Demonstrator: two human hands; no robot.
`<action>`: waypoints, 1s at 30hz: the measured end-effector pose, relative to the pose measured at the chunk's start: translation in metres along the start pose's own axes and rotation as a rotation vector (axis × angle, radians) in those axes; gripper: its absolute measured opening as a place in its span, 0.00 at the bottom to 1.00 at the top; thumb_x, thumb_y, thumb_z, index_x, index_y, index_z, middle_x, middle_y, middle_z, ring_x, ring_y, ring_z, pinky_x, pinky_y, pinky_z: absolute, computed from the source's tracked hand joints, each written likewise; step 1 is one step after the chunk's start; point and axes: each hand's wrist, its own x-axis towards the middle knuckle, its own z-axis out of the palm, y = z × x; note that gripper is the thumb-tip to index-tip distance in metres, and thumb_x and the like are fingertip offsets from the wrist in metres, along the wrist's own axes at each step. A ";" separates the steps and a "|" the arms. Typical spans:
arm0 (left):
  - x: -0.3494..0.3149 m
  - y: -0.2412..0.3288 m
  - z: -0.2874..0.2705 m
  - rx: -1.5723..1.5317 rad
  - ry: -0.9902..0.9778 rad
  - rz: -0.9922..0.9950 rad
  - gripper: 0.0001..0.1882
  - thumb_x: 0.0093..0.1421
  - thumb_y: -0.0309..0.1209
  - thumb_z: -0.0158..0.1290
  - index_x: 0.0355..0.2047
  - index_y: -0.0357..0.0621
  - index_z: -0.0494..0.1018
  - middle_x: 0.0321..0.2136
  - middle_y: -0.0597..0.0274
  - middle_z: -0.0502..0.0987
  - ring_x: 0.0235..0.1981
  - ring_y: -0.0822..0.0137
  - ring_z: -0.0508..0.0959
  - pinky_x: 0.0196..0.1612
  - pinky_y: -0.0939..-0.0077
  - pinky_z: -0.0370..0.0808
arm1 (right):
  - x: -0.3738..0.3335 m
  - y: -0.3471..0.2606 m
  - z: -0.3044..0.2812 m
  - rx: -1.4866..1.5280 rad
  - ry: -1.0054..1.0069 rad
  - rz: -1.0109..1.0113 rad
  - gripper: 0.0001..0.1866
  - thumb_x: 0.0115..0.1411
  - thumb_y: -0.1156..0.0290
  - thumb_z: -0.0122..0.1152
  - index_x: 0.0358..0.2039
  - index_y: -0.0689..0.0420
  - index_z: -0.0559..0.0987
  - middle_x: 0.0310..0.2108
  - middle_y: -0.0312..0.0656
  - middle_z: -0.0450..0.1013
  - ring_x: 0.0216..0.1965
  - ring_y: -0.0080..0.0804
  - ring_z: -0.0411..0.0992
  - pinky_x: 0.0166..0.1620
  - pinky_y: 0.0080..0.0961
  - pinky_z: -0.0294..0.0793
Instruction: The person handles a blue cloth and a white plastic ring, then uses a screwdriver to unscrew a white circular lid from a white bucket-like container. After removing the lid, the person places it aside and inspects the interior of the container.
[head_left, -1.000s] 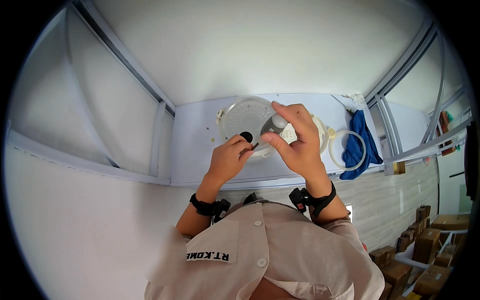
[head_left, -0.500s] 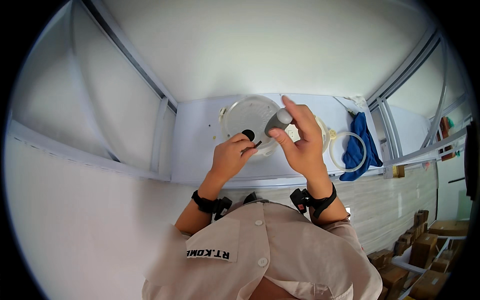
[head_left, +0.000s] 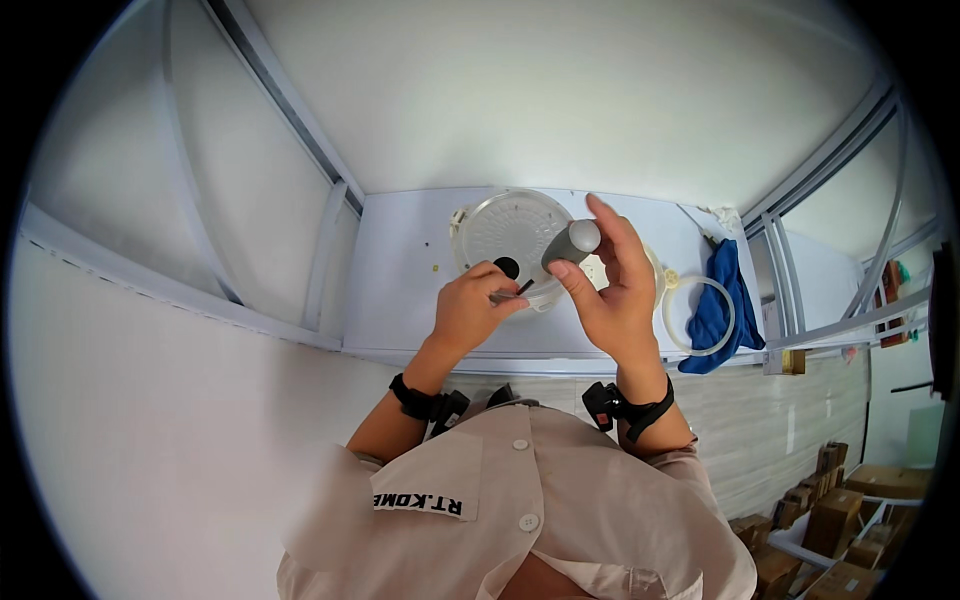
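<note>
Mid-job, by the look of it: right hand (head_left: pixel 610 300) fingers closed round a small grey cylinder (head_left: pixel 571 243) above the round lid (head_left: pixel 505 232) on the bench (head_left: pixel 400 290), left hand (head_left: pixel 472 308) pinching a thin dark tool (head_left: pixel 522 288), nothing joined yet.

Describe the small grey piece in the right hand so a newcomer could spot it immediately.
Start at the white table, then the round clear plastic lid near its back edge. Just right of it, the right hand pinches a small rounded grey metal cylinder, the only grey object raised off the table.
</note>
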 end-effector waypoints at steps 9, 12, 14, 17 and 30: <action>0.000 -0.005 -0.004 0.059 -0.031 0.079 0.07 0.59 0.32 0.69 0.34 0.45 0.85 0.37 0.68 0.82 0.30 0.64 0.83 0.33 0.70 0.78 | 0.013 -0.015 0.002 -0.123 -0.001 -0.221 0.30 0.61 0.81 0.68 0.65 0.58 0.76 0.53 0.50 0.77 0.49 0.41 0.77 0.56 0.31 0.76; 0.000 -0.004 -0.003 0.036 -0.028 0.063 0.07 0.58 0.32 0.69 0.34 0.44 0.84 0.36 0.68 0.82 0.29 0.64 0.83 0.32 0.70 0.78 | 0.009 -0.004 -0.003 -0.140 -0.060 -0.185 0.30 0.61 0.81 0.68 0.65 0.60 0.76 0.54 0.51 0.77 0.51 0.43 0.77 0.58 0.33 0.75; 0.001 -0.004 -0.003 0.014 -0.033 0.049 0.08 0.57 0.32 0.70 0.34 0.44 0.84 0.35 0.68 0.82 0.28 0.64 0.83 0.31 0.70 0.78 | 0.007 -0.001 -0.005 -0.067 -0.102 -0.124 0.30 0.63 0.81 0.66 0.67 0.62 0.73 0.56 0.52 0.76 0.55 0.43 0.76 0.61 0.36 0.74; 0.003 -0.004 -0.003 -0.002 -0.043 0.034 0.10 0.56 0.33 0.71 0.34 0.44 0.84 0.34 0.68 0.82 0.27 0.65 0.82 0.31 0.71 0.77 | 0.008 -0.003 0.000 0.066 -0.110 -0.119 0.31 0.64 0.80 0.66 0.68 0.64 0.71 0.56 0.53 0.75 0.57 0.44 0.76 0.63 0.39 0.74; 0.005 -0.001 -0.007 0.026 -0.078 -0.015 0.11 0.56 0.36 0.72 0.32 0.45 0.83 0.35 0.69 0.82 0.30 0.65 0.84 0.33 0.71 0.79 | 0.022 -0.001 0.006 0.054 -0.048 -0.138 0.31 0.59 0.75 0.73 0.64 0.59 0.77 0.48 0.49 0.78 0.46 0.40 0.77 0.53 0.33 0.77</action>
